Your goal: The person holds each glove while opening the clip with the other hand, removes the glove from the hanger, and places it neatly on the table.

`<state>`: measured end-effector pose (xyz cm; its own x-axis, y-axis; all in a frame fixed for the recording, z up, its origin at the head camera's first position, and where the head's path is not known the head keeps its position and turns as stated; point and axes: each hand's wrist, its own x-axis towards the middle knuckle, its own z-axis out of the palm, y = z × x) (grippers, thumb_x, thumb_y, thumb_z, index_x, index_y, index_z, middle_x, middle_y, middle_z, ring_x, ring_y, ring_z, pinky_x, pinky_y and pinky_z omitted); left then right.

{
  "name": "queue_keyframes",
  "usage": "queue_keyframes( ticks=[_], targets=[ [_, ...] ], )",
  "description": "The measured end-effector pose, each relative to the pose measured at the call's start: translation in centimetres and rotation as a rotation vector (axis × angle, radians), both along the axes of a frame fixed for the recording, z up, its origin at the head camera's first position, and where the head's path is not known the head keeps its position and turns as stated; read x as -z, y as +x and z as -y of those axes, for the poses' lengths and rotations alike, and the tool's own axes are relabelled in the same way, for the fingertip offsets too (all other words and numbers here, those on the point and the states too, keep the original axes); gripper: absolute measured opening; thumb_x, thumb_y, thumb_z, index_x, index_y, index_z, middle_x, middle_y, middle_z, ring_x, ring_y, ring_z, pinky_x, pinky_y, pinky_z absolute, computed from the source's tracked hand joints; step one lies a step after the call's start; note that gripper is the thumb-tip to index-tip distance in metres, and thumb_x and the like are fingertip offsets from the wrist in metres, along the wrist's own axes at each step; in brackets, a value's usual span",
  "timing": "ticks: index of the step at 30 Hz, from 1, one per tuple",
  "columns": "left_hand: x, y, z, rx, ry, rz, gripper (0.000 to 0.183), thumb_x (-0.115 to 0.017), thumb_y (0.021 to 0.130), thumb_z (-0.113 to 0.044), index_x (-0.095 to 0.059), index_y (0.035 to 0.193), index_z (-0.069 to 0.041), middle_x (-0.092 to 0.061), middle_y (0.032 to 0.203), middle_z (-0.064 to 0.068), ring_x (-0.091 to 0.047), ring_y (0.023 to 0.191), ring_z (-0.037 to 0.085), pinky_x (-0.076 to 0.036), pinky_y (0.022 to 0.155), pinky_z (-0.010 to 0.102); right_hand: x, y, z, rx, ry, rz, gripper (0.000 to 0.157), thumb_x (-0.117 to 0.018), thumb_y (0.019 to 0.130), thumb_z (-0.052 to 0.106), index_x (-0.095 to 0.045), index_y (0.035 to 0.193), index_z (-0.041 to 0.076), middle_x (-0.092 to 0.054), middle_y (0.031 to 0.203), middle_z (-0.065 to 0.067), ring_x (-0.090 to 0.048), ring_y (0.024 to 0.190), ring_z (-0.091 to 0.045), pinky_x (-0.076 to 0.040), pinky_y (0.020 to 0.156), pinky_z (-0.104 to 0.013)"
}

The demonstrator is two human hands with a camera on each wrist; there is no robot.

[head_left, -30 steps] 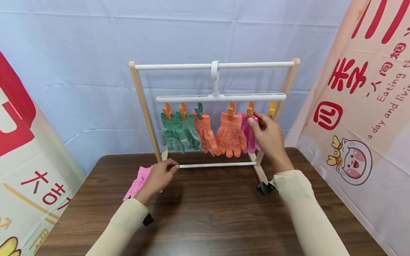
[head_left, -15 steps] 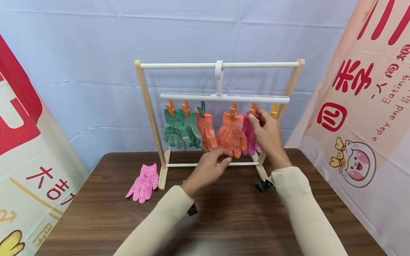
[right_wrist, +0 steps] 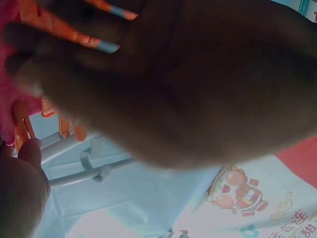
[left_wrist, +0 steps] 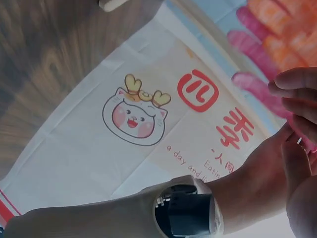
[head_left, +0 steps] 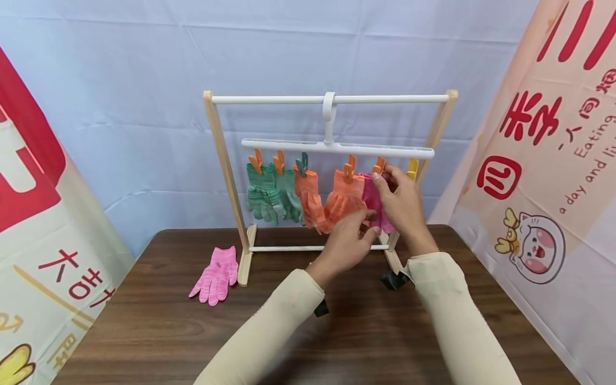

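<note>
My right hand point(head_left: 406, 206) pinches an orange clothespin point(right_wrist: 22, 130) at the cuff of a magenta glove point(head_left: 370, 193) hung near the right of the white hanger point(head_left: 289, 144). Reaching in from the left, my left hand point(head_left: 347, 240) has its thumb and fingers apart right at that glove's lower part. In the left wrist view the glove's fingers hang beside my left fingertips point(left_wrist: 292, 79). An orange glove point(head_left: 343, 192) hangs just left of it, partly covered by my left hand in the head view.
Two green gloves point(head_left: 263, 195) and another orange glove point(head_left: 309, 200) hang further left on clothespins. A yellow clothespin point(head_left: 412, 168) is at the hanger's right end. A pink glove point(head_left: 215, 276) lies on the brown table point(head_left: 159, 321), left of the wooden rack point(head_left: 224, 155).
My left hand has moved right, from beside the rack's left foot to the magenta glove, uncovering the pink glove on the table. My right hand has stayed at the clothespin.
</note>
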<state>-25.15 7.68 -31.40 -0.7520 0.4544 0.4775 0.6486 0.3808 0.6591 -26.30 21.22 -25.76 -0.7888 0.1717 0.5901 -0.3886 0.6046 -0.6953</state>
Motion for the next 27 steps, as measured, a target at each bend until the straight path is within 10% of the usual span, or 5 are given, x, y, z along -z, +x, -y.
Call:
queue_keyframes(
  ticks=[27],
  targets=[
    [0.4,-0.8,-0.5,-0.316,0.018,-0.037,0.057,-0.058,0.087,-0.029,-0.038,0.137,-0.009,-0.048,0.123,0.004,-0.053,0.083,0.01,-0.045,0.077,0.034,0.1,0.2,-0.2,-0.019,0.02,-0.013,0.041,-0.052,0.092,0.037,-0.058,0.118,0.006,-0.065,0.098,-0.011,-0.058,0.083,-0.017,-0.045,0.069,-0.029]
  ],
)
